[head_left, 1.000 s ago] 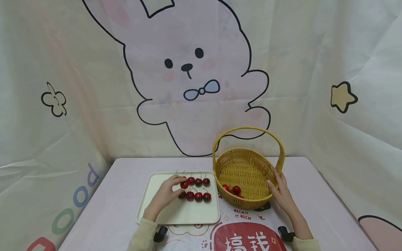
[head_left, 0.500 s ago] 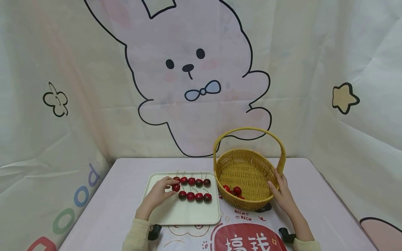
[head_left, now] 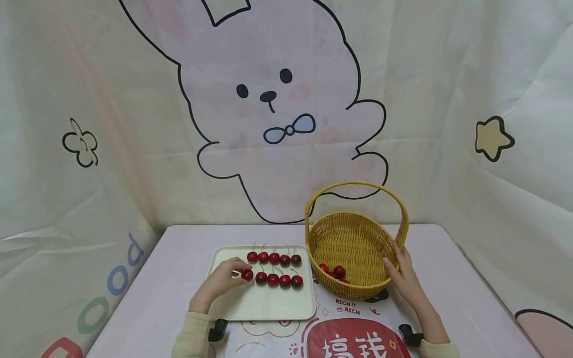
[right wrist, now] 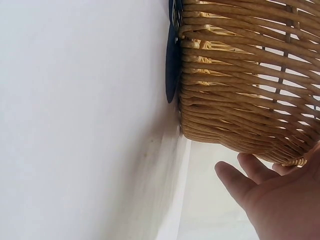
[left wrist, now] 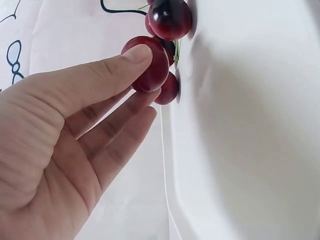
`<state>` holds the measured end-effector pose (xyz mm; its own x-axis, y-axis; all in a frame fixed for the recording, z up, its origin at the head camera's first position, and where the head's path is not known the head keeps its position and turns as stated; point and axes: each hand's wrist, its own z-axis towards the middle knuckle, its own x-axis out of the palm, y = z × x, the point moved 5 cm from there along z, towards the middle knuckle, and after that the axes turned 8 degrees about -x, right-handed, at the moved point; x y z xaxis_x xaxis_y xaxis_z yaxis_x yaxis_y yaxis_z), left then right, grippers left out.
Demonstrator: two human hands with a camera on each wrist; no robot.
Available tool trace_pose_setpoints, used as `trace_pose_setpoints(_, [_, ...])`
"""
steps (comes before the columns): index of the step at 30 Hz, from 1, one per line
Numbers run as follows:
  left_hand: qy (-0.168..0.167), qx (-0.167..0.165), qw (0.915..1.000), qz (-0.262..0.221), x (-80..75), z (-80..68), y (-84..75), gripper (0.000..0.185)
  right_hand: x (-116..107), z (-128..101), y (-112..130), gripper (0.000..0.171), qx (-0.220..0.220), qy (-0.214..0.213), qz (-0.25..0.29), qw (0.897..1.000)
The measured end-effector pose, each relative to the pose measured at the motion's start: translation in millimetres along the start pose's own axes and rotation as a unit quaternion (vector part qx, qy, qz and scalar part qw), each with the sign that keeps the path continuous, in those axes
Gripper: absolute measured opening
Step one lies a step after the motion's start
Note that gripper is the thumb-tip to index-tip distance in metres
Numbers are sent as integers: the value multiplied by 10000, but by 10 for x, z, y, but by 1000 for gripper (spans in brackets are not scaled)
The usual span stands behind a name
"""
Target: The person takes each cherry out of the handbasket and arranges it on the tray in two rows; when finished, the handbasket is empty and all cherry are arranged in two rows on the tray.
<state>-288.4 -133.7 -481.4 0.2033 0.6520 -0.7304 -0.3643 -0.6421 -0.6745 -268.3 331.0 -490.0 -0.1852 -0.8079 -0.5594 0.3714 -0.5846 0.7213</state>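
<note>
My left hand (head_left: 217, 282) pinches a dark red cherry (left wrist: 152, 67) between thumb and fingertips, at the left end of the front row on the cream tray (head_left: 268, 309). In the left wrist view the thumb lies across this cherry, and other cherries (left wrist: 171, 19) sit just past it. Two rows of cherries with stems (head_left: 273, 280) lie on the tray. My right hand (head_left: 408, 282) grips the right rim of the yellow wicker basket (head_left: 353, 292), thumb over the inside and fingers outside. Several red cherries (head_left: 339, 271) rest in the basket's front left.
Tray and basket stand side by side on a white table (head_left: 179, 253) with a printed red design (head_left: 353, 325) in front. The basket's tall arched handle (head_left: 355, 183) rises over it. Behind hangs a curtain with a cartoon rabbit (head_left: 286, 164).
My left hand has carried the cherry left and toward me, from between the rows to the front row's left end. The right hand keeps its grip on the basket.
</note>
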Motion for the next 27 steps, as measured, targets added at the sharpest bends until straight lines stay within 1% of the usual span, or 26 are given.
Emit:
trace_pose_setpoints(7, [159,-185,9997,-53,46,4,42,31,5,4,-9,66,-39,1,23,10000])
trace_pose_setpoints(13, [99,-297,9994,-118,82,5,52,32,4,4,-14,66,-38,-18,12,10000])
trace_pose_setpoints(17, [62,-266,9994,-190,108,11,68,31,1,9,2,66,-38,-12,0,10000])
trace_pose_setpoints(21, [106,-185,9994,-280,127,19,60,32,-2,15,26,66,-61,7,-14,10000])
trace_pose_setpoints(27, [141,-208,9994,-258,132,25,42,34,1,9,23,66,-64,27,16,10000])
